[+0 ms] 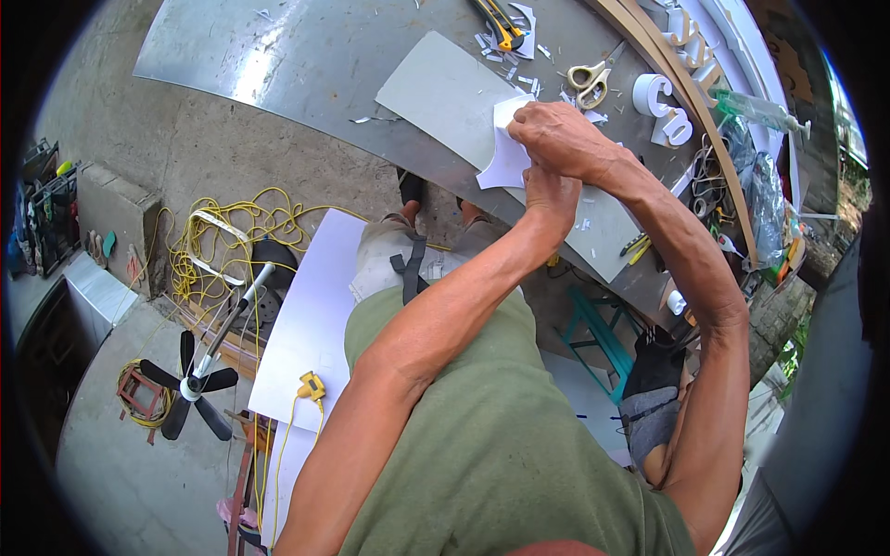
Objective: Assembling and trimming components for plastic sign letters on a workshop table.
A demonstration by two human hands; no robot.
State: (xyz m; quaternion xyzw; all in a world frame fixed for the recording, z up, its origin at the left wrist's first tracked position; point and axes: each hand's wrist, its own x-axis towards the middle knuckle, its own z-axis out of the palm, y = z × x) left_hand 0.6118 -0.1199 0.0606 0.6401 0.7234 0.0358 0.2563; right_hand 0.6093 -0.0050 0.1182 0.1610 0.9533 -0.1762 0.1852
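Note:
My two hands work close together over a long grey board (443, 79) on the metal-topped bench. Between them is a small white sheet piece (503, 157) with curved-in edges. My right hand (561, 137) is closed, its fingertips pinching the piece's upper right side. Just below, my left hand (553, 193) is curled closed with its thumb at the piece's lower right edge; its other fingers are mostly hidden. Beyond the hands lie open scissors (591, 83) with pale handles and a yellow-and-black utility knife (501, 26), among white offcuts.
White curled letter-like shapes (669, 125) stand to the right, near a greenish clear bottle (756, 109). A teal step stool (598, 338) is under the bench's right side, beside a partly visible person (649, 412). Yellow cord (199, 246) tangles on the floor at left, near a black-bladed fan (190, 387).

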